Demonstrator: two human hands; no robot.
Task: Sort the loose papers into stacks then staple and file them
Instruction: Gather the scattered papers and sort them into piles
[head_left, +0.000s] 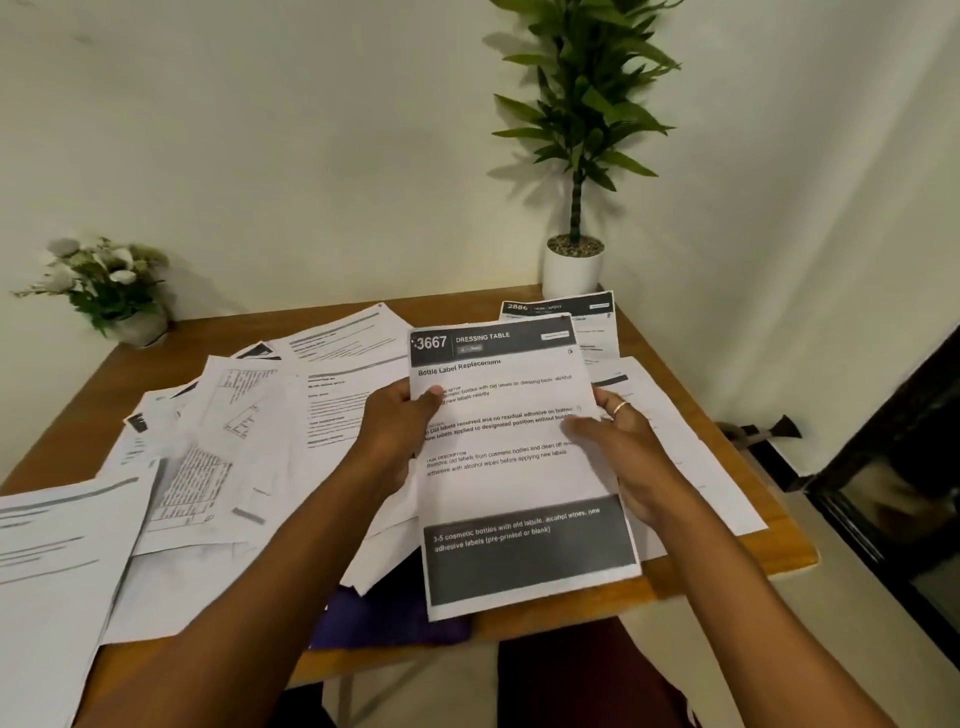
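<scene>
Hands: two, both grasping the same paper.
Left hand (395, 431): clasps the left edge, thumb laid over the printed face.
Right hand (628, 447): clasps the right edge, thumb in front and fingers behind; one ring (620, 408) on a finger.
Held sheet (514, 467): one page headed "3667 Dressing Table", lifted above the right front part of the bench (727, 561); I cannot tell whether more pages lie behind it.
Loose papers (234, 441): many, spread overlapping across the left and middle, too tangled to count.
Sheet marked "2886" (561, 309): one, flat near the far right corner.
Purple folder (395, 613): one, partly under papers at the near edge.
Potted plants: two, a tall plant (582, 130) far right and a small flower pot (104, 286) far left.
</scene>
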